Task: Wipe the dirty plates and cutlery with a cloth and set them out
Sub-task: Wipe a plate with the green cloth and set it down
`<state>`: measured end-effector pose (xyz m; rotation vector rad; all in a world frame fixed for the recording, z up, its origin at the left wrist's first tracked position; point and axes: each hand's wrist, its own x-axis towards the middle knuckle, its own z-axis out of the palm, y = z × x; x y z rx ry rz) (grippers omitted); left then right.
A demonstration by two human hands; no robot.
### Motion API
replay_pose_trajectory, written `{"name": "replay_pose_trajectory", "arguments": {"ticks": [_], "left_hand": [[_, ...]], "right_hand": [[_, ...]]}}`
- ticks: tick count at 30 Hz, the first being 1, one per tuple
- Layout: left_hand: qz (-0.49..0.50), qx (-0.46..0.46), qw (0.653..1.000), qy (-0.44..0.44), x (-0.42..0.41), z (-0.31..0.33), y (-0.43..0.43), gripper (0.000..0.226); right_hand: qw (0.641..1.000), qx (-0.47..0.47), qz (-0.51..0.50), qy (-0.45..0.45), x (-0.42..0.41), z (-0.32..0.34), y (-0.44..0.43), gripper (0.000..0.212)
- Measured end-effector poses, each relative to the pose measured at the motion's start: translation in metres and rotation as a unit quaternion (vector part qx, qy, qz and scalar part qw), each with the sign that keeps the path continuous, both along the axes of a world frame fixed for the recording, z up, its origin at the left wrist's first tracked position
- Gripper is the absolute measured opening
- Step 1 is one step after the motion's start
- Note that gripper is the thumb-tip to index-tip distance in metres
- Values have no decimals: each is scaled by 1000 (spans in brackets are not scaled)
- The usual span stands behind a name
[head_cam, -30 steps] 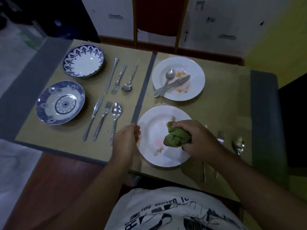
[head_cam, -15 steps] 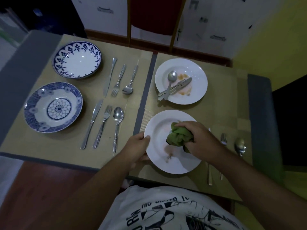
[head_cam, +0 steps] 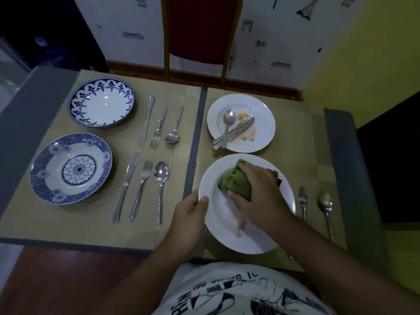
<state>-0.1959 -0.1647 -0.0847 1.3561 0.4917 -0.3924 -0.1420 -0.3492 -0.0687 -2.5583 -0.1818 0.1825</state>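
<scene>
The print on my shirt (head_cam: 227, 289) is nearest: black letters, upside down to me and cut off, so I can't read a whole word. Just beyond, at 12 o'clock, the white plate (head_cam: 218, 178) lies on the mat (head_cam: 318, 160). My left hand (head_cam: 193, 214) grips its rim at 9 o'clock, thumb on top, the fingers hidden beneath. My right hand (head_cam: 259, 192) is closed round the bunched green cloth (head_cam: 235, 183) and presses it onto the plate's far half; a faint smear shows towards the plate's 6 o'clock.

I judge the plate stiff, glazed, slick and breakable, so the rim is the place to hold it. The cloth is soft and gives.

At the plate's 3 o'clock a fork (head_cam: 303, 198) and a spoon (head_cam: 325, 201) lie on the mat. Farther out at 12, the second white plate (head_cam: 261, 114) carries orange smears, a dirty spoon (head_cam: 228, 117) and a dirty knife (head_cam: 244, 125). At 10 and 11 o'clock sit two blue-patterned plates (head_cam: 70, 168), with laid cutlery (head_cam: 161, 171) beside them. I see no maker's mark anywhere.
</scene>
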Motion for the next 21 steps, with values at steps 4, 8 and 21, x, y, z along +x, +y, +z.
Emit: {"name": "replay_pose_trajectory", "arguments": {"ticks": [4,8,21], "left_hand": [[-6,22,999,-25,16,6,8,25],[-29,3,1000,2,20,9,17,29],[-44,6,999,-15,20,21,4,26]], "right_hand": [[996,2,82,-28,-10,4,16,62],[982,35,184,-35,-32,8,8,48],[997,45,54,-12,-8,19,-5,48]]}}
